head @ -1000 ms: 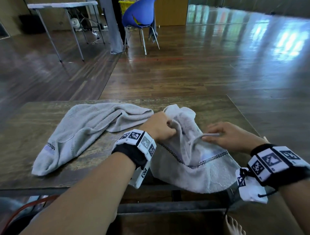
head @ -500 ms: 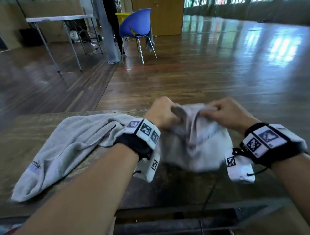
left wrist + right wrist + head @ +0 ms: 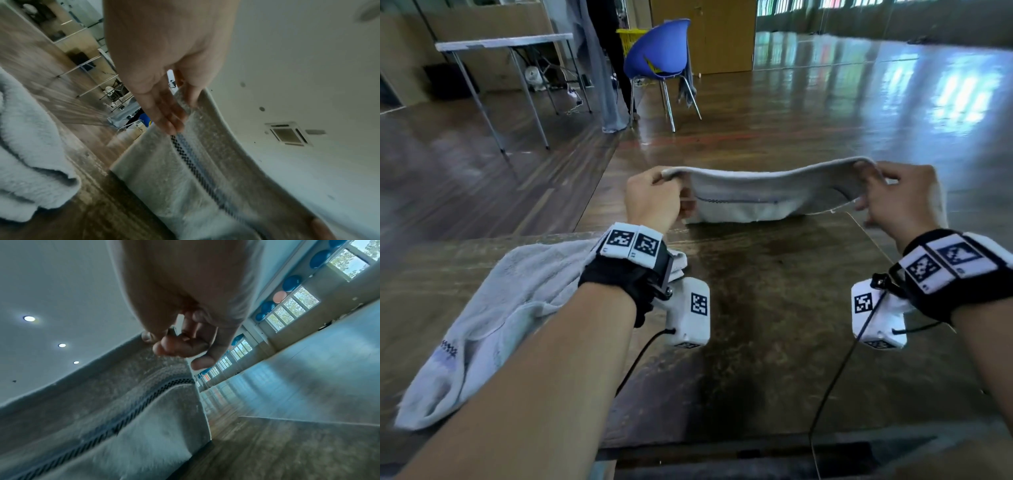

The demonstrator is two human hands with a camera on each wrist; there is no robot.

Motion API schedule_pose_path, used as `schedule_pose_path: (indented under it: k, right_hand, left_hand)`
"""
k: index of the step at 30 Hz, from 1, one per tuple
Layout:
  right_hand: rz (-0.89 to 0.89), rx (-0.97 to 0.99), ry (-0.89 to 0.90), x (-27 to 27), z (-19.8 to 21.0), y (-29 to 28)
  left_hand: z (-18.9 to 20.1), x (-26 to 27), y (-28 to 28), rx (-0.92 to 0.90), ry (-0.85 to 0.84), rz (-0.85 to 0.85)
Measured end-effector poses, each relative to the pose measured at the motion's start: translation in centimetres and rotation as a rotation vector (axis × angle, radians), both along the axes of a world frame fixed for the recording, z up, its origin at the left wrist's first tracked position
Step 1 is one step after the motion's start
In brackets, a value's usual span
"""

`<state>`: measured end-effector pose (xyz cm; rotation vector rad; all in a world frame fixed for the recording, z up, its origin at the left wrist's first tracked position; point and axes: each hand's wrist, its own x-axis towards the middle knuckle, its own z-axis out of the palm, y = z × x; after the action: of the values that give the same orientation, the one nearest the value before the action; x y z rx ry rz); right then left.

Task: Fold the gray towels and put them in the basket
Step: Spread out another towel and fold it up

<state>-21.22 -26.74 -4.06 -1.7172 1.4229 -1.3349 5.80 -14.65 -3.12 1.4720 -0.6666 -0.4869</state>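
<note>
Fingers of both the left hand point(image 3: 654, 198) and right hand point(image 3: 897, 198) pinch the gray towel point(image 3: 767, 195); wrist views reveal its checkered stripe point(image 3: 197, 168)

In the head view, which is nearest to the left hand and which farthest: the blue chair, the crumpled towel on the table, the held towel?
1. Held towel: pinched by the left hand.
2. Crumpled towel: on the table, below the wrist.
3. Blue chair: far behind, on the floor.

A large indoor hall: glossy wooden plank floor point(image 3: 808, 113), long row of windows point(image 3: 287, 309), white ceiling with recessed round lights point(image 3: 29, 318), blue plastic chair point(image 3: 659, 56), grey folding table point(image 3: 503, 42).
</note>
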Motion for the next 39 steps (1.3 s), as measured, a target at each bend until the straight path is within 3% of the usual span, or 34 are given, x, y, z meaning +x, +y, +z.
schedule_pose_path:
  k: [3, 7, 9, 12, 16, 18, 22, 27, 30, 32, 35, 36, 39]
  right_hand:
    - [0.139, 0.011, -0.123, -0.1, -0.6, -0.8]
    - [0.241, -0.147, -0.074, -0.3, -1.2, -1.5]
    - [0.235, -0.150, 0.024, -0.6, -2.4, -2.1]
    - [0.215, 0.039, 0.285, -1.8, -4.7, -2.3]
    - [0.155, 0.006, 0.604, -4.3, -5.7, -0.1]
    - [0.171, -0.077, 0.599, -5.2, -4.9, 1.1]
    - [0.285, -0.141, 0.382, -7.3, -2.1, 4.2]
    - [0.403, -0.197, 0.328, -9.5, -1.6, 8.8]
    - [0.535, -0.021, 0.376, -11.3, -2.6, 10.9]
    - [0.638, 0.137, 0.485, -12.3, -3.1, 11.9]
    - [0.755, 0.412, 0.483, -13.3, -3.3, 12.8]
    - [0.777, 0.459, 0.496, -13.4, -3.3, 12.9]
    - [0.741, 0.424, 0.461, -13.1, -3.7, 12.8]
  left_hand:
    - [0.3, -0.1, -0.2, -0.087, 0.012, 0.021]
    - [0.4, 0.2, 0.3, -0.192, -0.110, 0.108]
    - [-0.5, 0.3, 0.8, -0.057, -0.194, 0.130]
    - [-2.5, 0.4, 1.9, 0.333, -0.256, 0.014]
    - [-4.7, 0.0, 3.6, 0.450, -0.461, -0.137]
    - [-4.9, -0.4, 4.4, 0.418, -0.577, -0.216]
    - [-4.4, -1.5, 6.7, 0.316, -0.678, -0.300]
    - [-2.7, -2.0, 9.8, 0.330, -0.671, -0.367]
    - [-1.5, -2.5, 11.5, 0.474, -0.630, -0.462]
    - [-1.3, -2.8, 12.8, 0.658, -0.500, -0.598]
    - [-1.5, -3.0, 14.8, 0.908, -0.176, -0.818]
    - [-1.5, -3.0, 15.2, 0.937, -0.137, -0.847]
    - [-1.5, -2.6, 15.1, 0.887, -0.260, -0.791]
